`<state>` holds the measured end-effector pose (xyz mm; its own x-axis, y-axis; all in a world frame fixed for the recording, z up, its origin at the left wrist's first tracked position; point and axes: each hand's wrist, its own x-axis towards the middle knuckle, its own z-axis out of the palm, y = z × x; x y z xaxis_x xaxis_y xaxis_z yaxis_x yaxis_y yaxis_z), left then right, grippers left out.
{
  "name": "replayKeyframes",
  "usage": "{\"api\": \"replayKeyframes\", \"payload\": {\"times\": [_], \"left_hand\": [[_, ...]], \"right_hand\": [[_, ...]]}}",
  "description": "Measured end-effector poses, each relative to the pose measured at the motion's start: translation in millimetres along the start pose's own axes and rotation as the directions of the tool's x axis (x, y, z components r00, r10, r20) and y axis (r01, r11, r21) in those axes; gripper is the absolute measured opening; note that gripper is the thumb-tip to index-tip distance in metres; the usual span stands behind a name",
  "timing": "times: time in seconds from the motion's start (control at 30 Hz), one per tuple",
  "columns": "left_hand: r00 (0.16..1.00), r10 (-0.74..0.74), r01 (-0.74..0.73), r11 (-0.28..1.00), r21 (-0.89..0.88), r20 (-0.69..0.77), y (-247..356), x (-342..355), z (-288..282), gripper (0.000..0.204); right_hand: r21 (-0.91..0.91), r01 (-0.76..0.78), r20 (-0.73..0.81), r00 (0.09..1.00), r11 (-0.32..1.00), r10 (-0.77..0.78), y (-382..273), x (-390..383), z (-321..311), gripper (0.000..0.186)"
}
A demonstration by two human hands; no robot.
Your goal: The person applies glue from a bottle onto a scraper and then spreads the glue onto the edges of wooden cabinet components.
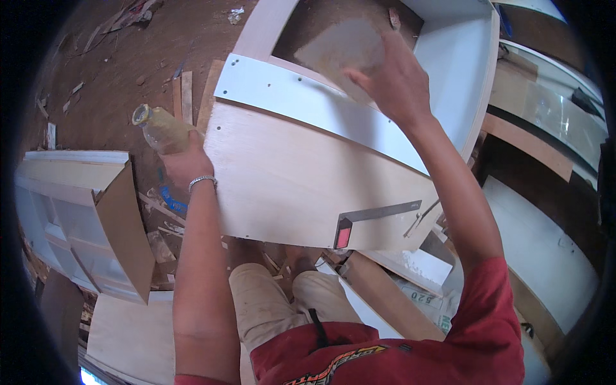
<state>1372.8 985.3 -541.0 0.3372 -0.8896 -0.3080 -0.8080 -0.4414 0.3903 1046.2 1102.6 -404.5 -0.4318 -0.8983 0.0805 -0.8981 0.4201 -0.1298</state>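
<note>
Closest in, a grey-bladed, red-handled square [369, 213] is lying by the near edge of the pale plywood panel [282, 173]; a passing forearm could be nudging it off. Further out, the left hand [186, 158] is gripping a translucent, yellow-stained bottle [168, 130] (contents unclear) beside the panel; over-tilting might be spilling it. Farther, the right hand [403, 80] is grasping a flat grey-beige slab [343, 54] above the white-walled compartment [452, 83]; a weak pinch could be dropping it inside.

Clear bottle [165, 130] in left hand [187, 162], grayish flat piece [343, 52] in right hand [401, 83]
</note>
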Motion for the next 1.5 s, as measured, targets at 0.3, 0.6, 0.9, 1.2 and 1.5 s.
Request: {"api": "replayKeyframes", "payload": {"times": [0.3,0.6,0.9,1.2,1.5], "left_hand": [[1.0,0.009,-0.009,1.0,-0.007,-0.011,5.1,-3.9,3.6,0.081],[0.997,-0.062,0.064,0.996,0.056,-0.039,10.8,-10.2,-0.7,0.076],[0.998,-0.022,0.026,0.998,0.063,-0.057,5.7,-7.2,5.5,0.078],[0.995,0.061,-0.055,0.996,0.074,-0.077,-5.0,0.4,6.0,0.079],[0.993,0.087,-0.087,0.996,0.014,-0.079,-9.5,3.8,14.8,0.083]], "right_hand": [[0.034,0.049,0.182,0.982,0.998,-0.055,42.2,-64.1,6.0,0.063],[0.04,0.052,0.205,0.977,0.998,-0.059,30.8,-77.2,9.6,0.066],[-0.099,0.054,0.036,0.998,0.994,-0.051,40.8,-22.8,15.7,0.067],[-0.058,-0.021,0.097,0.995,0.998,0.027,92.7,-103.0,-27.3,0.072],[-0.016,0.019,0.195,0.981,1.0,-0.016,123.5,-131.1,-12.6,0.067]]}}
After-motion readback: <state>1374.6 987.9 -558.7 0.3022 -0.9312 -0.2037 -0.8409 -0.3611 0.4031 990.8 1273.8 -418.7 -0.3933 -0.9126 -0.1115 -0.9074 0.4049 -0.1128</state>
